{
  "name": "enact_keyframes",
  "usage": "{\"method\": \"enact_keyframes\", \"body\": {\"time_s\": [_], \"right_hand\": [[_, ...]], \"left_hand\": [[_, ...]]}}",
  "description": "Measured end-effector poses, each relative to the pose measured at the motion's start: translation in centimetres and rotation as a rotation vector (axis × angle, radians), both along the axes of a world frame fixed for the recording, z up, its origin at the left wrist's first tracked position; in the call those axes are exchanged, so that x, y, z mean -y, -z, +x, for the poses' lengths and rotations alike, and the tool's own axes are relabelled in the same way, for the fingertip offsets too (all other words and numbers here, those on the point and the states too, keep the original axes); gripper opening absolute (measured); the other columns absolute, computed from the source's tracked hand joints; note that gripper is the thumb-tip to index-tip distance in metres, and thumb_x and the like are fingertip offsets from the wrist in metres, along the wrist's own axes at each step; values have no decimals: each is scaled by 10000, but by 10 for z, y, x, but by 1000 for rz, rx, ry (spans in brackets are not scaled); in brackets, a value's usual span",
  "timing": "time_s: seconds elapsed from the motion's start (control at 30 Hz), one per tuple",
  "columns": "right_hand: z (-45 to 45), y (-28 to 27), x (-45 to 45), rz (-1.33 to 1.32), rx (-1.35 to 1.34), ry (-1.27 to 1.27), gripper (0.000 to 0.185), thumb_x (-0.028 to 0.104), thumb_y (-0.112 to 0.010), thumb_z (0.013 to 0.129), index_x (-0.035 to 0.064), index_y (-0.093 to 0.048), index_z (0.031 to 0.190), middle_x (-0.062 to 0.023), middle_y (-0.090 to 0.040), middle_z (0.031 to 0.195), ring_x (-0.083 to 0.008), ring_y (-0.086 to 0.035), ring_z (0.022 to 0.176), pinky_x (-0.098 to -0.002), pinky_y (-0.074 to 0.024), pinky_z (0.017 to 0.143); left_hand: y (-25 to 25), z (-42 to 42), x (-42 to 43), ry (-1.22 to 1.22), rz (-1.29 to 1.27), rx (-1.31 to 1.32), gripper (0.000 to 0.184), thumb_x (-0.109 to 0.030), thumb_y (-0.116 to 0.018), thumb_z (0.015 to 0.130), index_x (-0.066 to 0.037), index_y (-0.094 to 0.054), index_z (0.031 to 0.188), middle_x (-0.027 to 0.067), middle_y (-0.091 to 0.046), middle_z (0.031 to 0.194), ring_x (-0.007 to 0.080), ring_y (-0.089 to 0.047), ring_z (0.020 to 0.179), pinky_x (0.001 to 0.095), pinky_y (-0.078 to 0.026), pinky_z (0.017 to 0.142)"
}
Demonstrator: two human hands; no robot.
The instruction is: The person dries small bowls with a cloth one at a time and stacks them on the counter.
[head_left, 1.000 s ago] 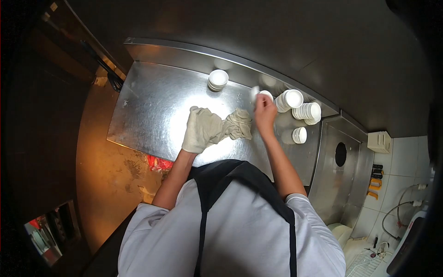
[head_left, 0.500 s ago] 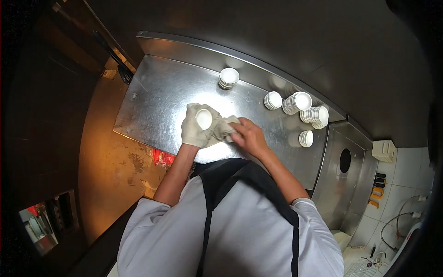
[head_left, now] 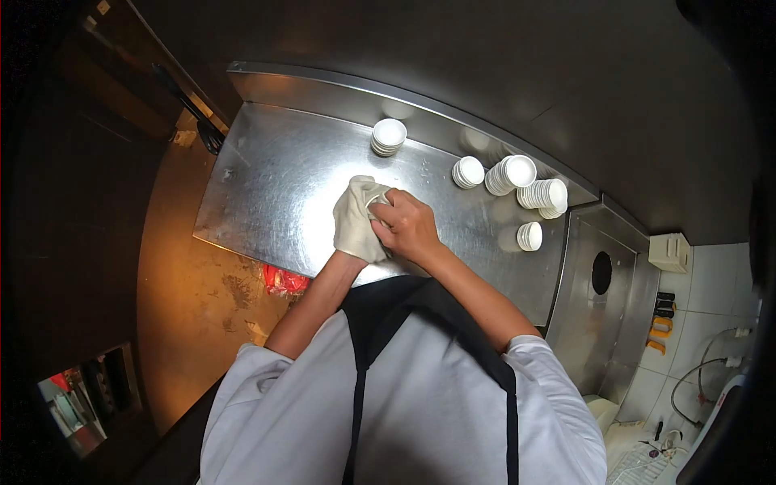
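We look down on a steel counter (head_left: 283, 162) in a kitchen with dark walls, its top shining brightly near the middle. At the far left we see a brown floor (head_left: 186, 242), with a black-handled thing (head_left: 190, 109) leaning by the counter's end; we cannot tell what it is. A crumpled red bag (head_left: 283, 280) shows just below the front edge. Next comes the left hand (head_left: 349, 263), wrapped in a pale cloth (head_left: 353, 214); its fingers are hidden, so we cannot tell how widely they are spread. At the cloth's right side we catch the white rim of a cup (head_left: 373, 200), mostly covered by cloth and fingers, above the counter. Behind it, toward the back ledge, stands a short stack of white cups (head_left: 390, 137). The right hand (head_left: 408, 229) is bare and narrow, thumb and fingers bent in on the cloth at the cup. Farther right we find more stacks (head_left: 511, 175) of white cups, two leaning, and a small one (head_left: 529, 236) nearer us. Beyond lie a steel sink unit (head_left: 578, 323) with a dark round hole, a whitish box (head_left: 669, 252) and yellow-handled tools (head_left: 660, 327) beside white tiles.
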State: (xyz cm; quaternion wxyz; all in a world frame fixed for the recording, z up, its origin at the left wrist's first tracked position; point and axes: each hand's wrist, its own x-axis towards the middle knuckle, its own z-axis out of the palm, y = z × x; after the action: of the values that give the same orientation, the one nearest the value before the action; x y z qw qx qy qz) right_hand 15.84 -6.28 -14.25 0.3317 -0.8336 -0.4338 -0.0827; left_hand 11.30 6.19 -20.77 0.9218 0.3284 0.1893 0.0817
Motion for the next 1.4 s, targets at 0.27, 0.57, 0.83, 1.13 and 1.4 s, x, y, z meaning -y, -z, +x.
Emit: {"method": "enact_keyframes", "body": {"time_s": [0.27, 0.57, 0.83, 1.13, 1.4], "right_hand": [[16, 0, -7, -372, 52, 194, 197, 177, -830, 756, 104, -773, 931, -133, -690, 981, -334, -713, 931, -444, -590, 759], [-1, -170, 11, -43, -235, -235, 273, 126, -673, 988, 30, -761, 1228, -220, -738, 1226, -360, -745, 1075, -445, -594, 907], [-88, -321, -13, -352, 159, -773, 228, 97, -803, 785, 36, -800, 1004, -98, -766, 983, -197, -747, 832, -316, -635, 681], [-25, -196, 22, 118, 68, -184, 194, 13, -771, 840, -8, -771, 1032, -135, -726, 858, -240, -724, 721, -338, -546, 599], [40, 17, 7, 161, -620, 253, 236, 175, -733, 987, -41, -762, 1076, -78, -724, 802, -115, -650, 687, -305, -512, 622]], "left_hand": [[-30, 8, 2, -172, 856, 67, 143, -164, -584, 1081, -27, -620, 1071, 40, -674, 959, 144, -675, 864, 288, -547, 742], [24, 7, -52, -288, 903, -215, 207, -219, -594, 1085, -19, -648, 1080, 63, -686, 985, 164, -680, 844, 329, -580, 750], [60, -9, -29, -56, 148, 27, 225, -81, -699, 1022, -54, -662, 1243, 24, -657, 1080, 134, -663, 960, 306, -579, 818], [0, -7, -31, -82, 860, -105, 167, -173, -587, 1084, -57, -652, 1184, 134, -714, 945, 266, -719, 840, 375, -557, 790], [-27, -8, -21, -6, 1160, -94, 413, -344, -464, 1143, 27, -557, 1299, 226, -686, 1037, 316, -710, 922, 405, -566, 840]]}}
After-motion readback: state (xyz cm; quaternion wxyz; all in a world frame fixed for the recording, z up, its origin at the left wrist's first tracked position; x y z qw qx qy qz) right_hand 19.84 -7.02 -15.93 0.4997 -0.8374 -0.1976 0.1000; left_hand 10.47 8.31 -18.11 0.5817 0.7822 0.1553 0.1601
